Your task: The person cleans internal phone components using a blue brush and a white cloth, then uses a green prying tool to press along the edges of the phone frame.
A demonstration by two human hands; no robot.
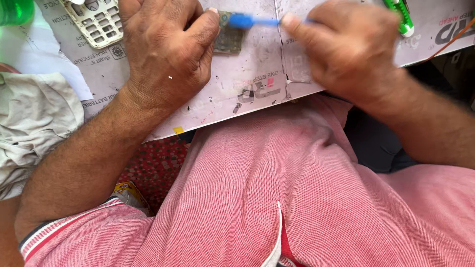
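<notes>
On a printed cardboard sheet (257,94), the left hand (166,49) pins a small circuit board (228,37) with closed fingers, while the right hand (346,47) grips a blue brush (245,21) touching the board's top.

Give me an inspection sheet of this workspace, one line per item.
Surface: printed cardboard sheet, stained and scuffed.
Job's things: small circuit board under a blue brush.
Clutter: pale keypad frame, green tool, grey cloth, green bottle.
Grippers: left hand pins the board; right hand holds the brush.
Cables: orange wire at right edge.
Surroundings: pink shirt, patterned red fabric.
</notes>
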